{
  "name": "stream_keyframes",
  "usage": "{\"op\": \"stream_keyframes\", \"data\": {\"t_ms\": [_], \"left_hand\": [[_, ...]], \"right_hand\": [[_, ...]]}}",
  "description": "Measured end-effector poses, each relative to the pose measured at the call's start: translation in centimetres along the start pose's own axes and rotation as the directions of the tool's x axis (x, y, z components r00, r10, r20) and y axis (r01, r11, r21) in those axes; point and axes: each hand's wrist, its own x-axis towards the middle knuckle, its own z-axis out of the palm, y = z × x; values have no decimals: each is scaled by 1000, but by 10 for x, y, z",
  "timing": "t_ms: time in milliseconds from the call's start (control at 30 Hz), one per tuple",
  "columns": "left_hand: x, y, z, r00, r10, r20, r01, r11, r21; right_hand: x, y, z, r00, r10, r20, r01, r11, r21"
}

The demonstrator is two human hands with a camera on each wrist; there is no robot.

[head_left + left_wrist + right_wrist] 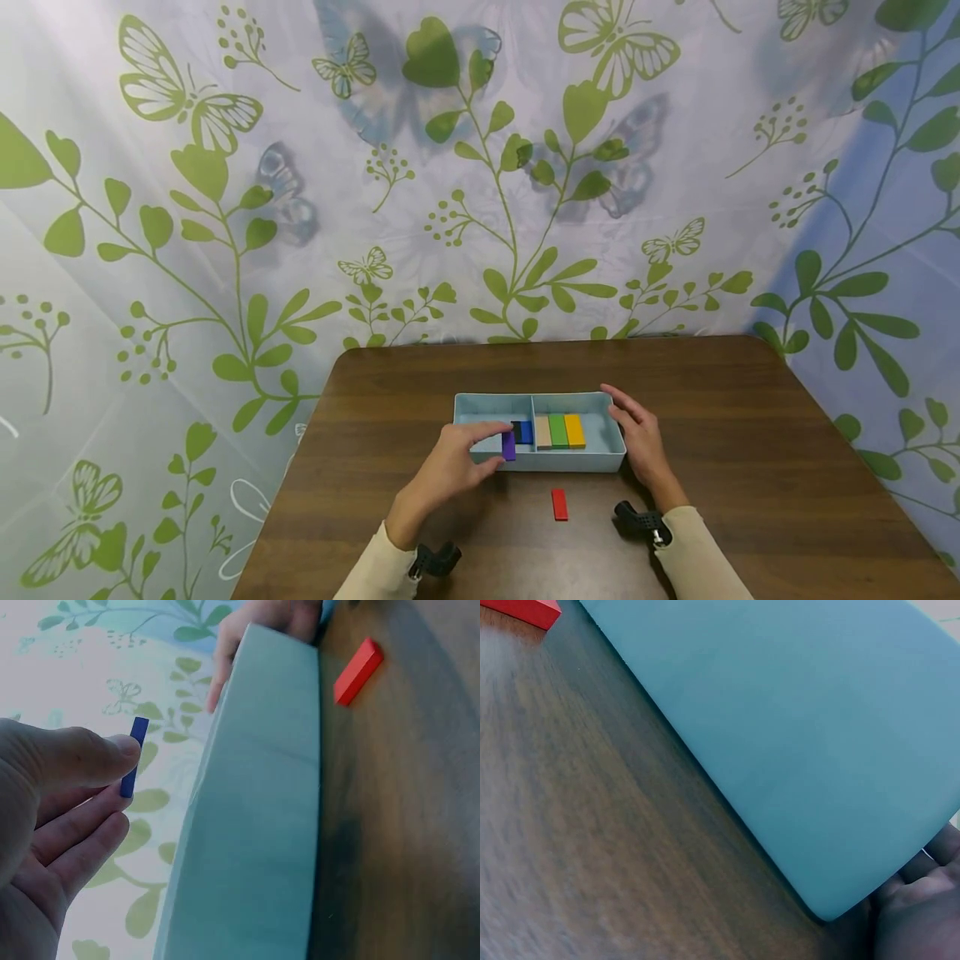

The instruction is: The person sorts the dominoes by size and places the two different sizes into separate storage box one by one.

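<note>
My left hand (448, 457) pinches a small purple block (509, 447) between thumb and fingers, above the front wall of a light blue two-compartment box (577, 462). In the left wrist view that block (133, 759) looks dark blue and stands on end, apart from the box. Along the box's right end lies my right hand (643, 435), its fingers stretched against the outer wall. A blue block (527, 432) and a black block (517, 432) are in the left compartment, partly hidden. In the right compartment, beige (543, 433), green (558, 432) and yellow blocks (574, 432) stand side by side.
A red block (559, 505) lies on the brown wooden table (750, 467) in front of the box. Behind the table hangs a curtain (465, 167) printed with leaves and butterflies. Each wrist bears a black mount, the right one (639, 517) close to the tabletop.
</note>
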Motion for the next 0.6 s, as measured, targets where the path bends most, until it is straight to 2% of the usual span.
{"op": "stream_keyframes", "data": {"t_ms": [200, 600], "left_hand": [[4, -10, -8, 999, -30, -14, 31, 999, 15], [21, -30, -9, 997, -32, 74, 26, 997, 79]], "right_hand": [[-1, 1, -1, 1000, -7, 8, 7, 1000, 2], [-2, -1, 0, 1000, -3, 7, 3, 1000, 4]]}}
